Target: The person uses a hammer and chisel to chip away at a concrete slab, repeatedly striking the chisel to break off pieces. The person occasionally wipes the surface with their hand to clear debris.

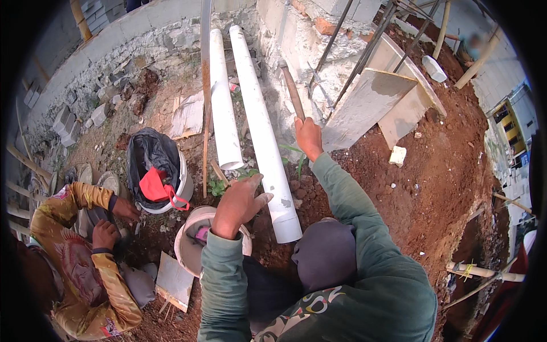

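Observation:
My right hand is closed around the wooden handle of a hammer. The hammer's head is up against the rough, plastered base of the wall. My left hand has its fingers stretched out and looks empty. It hovers above a pale bucket, which has something pink inside, and close to the lower part of a long white pipe. A second, shorter white pipe lies to the left of the first. A long, narrow rusty strip stands beside it.
A white bucket lined with a black bag holds a red cloth item. At left, a co-worker in a patterned yellow-brown shirt sits close by. Boards and steel rods lean at right beside a reddish dirt slope.

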